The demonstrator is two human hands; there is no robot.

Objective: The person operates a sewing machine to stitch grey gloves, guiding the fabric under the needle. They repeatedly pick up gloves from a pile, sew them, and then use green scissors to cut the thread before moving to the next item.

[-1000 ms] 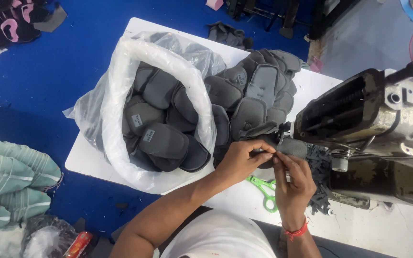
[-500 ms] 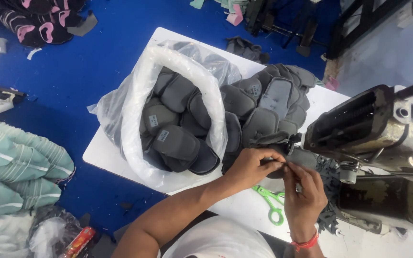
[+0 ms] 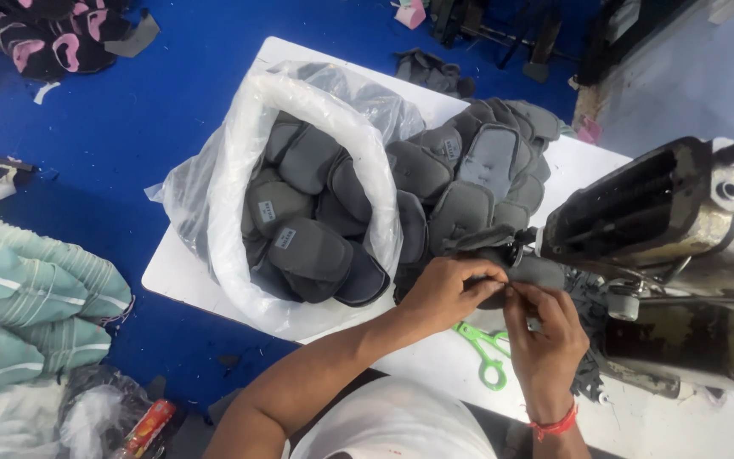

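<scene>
My left hand and my right hand meet over a small grey padded piece held right at the sewing machine head, fingertips pinching its edge. Both hands grip this piece. A red band sits on my right wrist. A clear plastic bag full of grey padded pieces lies to the left of my hands, and a loose pile of the same grey pieces sits just beyond them on the white table.
Green-handled scissors lie on the table under my hands. Striped teal fabric bundles and black and pink pieces lie on the blue floor at left. More dark scraps rest at the table's far edge.
The view has shifted slightly, so the bag and pile appear lower and more to the right. My hands stay together on the grey piece at the machine, right fingers nudged up to its edge.
</scene>
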